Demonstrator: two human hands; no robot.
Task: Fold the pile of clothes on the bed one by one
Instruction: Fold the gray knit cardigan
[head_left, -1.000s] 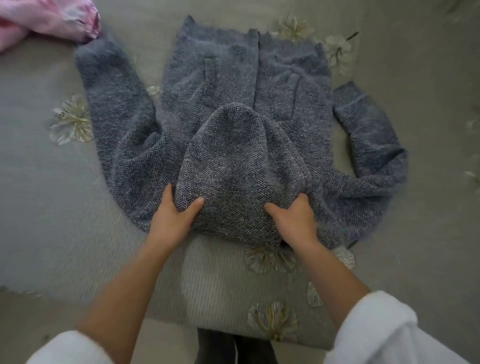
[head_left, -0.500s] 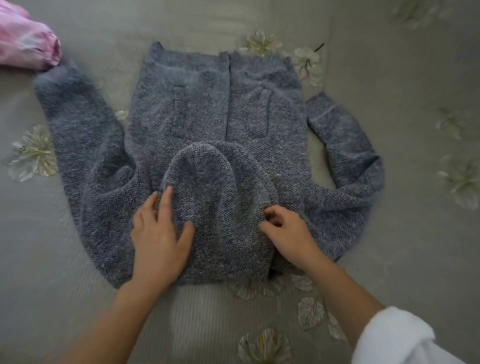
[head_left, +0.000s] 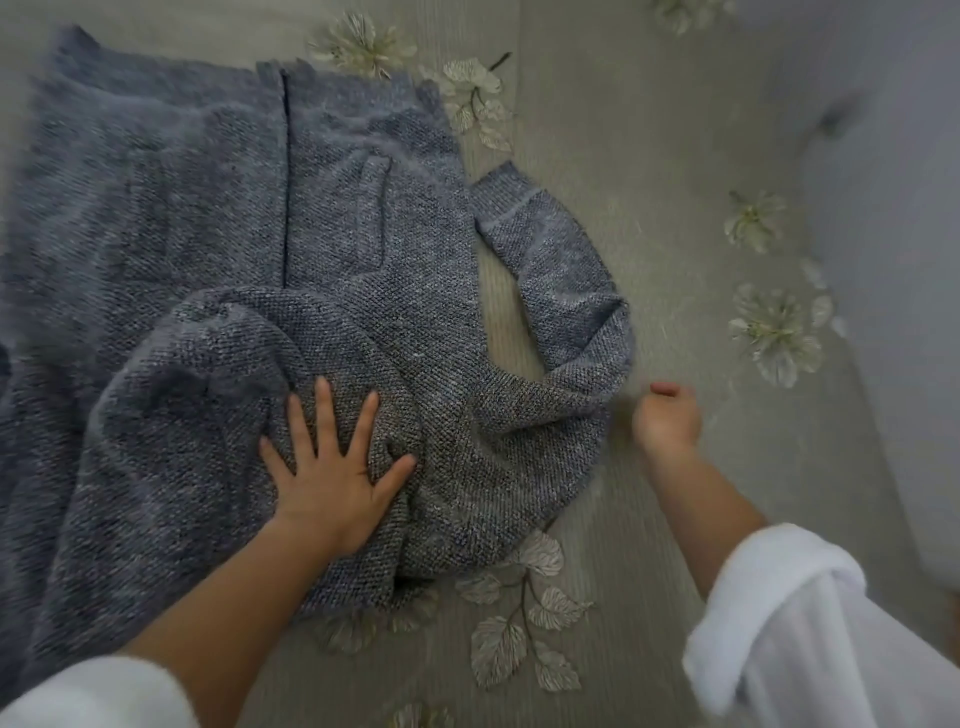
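Pressing flat, fingers spread, left hand lay on grey knit sweater; right hand curled loosely, blurred, beside sleeve, grasping nothing; floral bedspread beneath.

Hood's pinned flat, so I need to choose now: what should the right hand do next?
Probably take the right sleeve and fold it over the body. The left hand is flat on the hood; the right hand is off the fabric, beside the sleeve's bend.
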